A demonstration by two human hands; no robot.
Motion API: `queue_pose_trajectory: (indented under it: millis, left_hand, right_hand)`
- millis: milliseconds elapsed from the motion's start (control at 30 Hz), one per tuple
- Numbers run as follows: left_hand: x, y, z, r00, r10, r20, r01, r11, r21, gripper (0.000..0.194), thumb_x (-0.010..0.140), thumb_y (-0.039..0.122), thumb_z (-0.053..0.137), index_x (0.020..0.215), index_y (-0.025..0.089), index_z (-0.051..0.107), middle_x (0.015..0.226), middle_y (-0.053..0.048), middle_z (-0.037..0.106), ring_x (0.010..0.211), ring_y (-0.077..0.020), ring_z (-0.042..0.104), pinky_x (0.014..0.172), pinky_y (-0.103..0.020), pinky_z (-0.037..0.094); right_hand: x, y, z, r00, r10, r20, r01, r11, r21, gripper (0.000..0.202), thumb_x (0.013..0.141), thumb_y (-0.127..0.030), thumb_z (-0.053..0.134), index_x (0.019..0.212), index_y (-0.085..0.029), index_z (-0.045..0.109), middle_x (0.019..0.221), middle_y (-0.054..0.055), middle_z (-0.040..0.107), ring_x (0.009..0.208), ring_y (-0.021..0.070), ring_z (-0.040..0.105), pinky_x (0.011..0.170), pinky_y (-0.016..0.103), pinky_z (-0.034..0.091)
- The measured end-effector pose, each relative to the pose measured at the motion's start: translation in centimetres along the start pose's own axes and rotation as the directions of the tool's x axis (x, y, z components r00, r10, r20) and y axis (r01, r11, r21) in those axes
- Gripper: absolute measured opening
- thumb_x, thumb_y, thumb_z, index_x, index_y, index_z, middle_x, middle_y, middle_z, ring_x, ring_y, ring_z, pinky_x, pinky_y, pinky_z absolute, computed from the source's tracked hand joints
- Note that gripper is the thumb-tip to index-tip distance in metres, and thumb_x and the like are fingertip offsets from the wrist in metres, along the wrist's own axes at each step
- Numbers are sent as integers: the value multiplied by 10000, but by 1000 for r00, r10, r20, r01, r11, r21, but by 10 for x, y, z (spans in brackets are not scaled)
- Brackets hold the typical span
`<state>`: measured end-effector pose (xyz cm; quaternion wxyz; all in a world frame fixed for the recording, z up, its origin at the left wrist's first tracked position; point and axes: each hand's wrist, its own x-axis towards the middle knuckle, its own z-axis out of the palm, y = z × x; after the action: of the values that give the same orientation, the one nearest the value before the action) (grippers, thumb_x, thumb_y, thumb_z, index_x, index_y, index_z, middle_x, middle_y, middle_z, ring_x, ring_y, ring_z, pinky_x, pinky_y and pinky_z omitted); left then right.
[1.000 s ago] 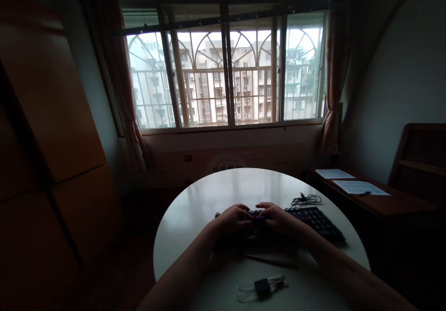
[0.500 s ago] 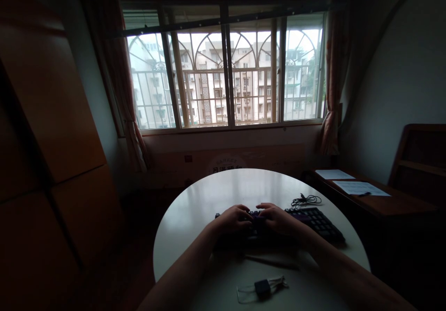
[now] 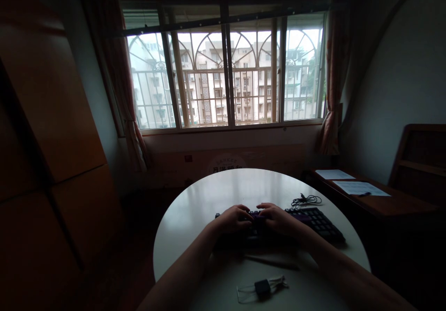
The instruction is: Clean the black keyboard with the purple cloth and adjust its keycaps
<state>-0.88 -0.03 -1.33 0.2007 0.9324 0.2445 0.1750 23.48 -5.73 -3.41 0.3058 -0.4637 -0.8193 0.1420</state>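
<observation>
A dark keyboard point(image 3: 324, 227) lies across the round white table, with purple keys or a purple strip showing in its middle. My left hand point(image 3: 235, 219) is over its left half, fingers curled and drawn together at the keys. Close beside it, my right hand point(image 3: 275, 217) is bent over the middle, its index finger raised and its other fingers closed low. What the fingertips pinch, if anything, is small, dark and hidden. Nearer to me lie a thin dark stick point(image 3: 272, 262) and a small black block with wire loops point(image 3: 262, 288), like a keycap puller.
A coiled black cable point(image 3: 306, 200) rests behind the keyboard on the white table point(image 3: 184, 236). To the right, a low brown table point(image 3: 400, 204) bears paper sheets point(image 3: 360, 188) and a dark pen point(image 3: 364, 194). A wooden cabinet point(image 3: 69, 116) stands at the left.
Both hands stay at the same place on the keyboard; their fingers shift only very slightly. Nothing else has moved.
</observation>
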Motion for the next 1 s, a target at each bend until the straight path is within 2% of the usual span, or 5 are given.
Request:
queue_pose_trajectory:
  millis: [567,833,1000]
  left_hand:
    - [-1,4,-4,1000,-16,21,16,1000,0,294,853,447,647,1097,300,720,1281,-40,576,1140,-240,568,976,-342,444]
    - [0,2,-3,1000,-13,24,13,1000,-3,274,852,421,652,1090,304,722,1266,-33,581,1132,-237,570,976,-340,447]
    - [0,4,-4,999,-21,24,21,1000,-13,276,848,410,657,1093,299,723,1267,-35,583,1133,-242,572,978,-341,447]
  right_hand:
    - [-1,0,-1,1000,1,19,-1,1000,2,304,786,-198,563,1030,-210,743,1317,87,600,1241,281,518,1073,419,397]
    - [2,-1,-1,999,-48,17,48,999,10,308,758,-136,552,993,-191,743,1265,94,632,1205,280,541,1050,402,411]
    - [1,1,0,1000,-29,13,28,999,19,315,753,-140,566,1003,-207,744,1280,88,620,1210,280,535,1054,406,405]
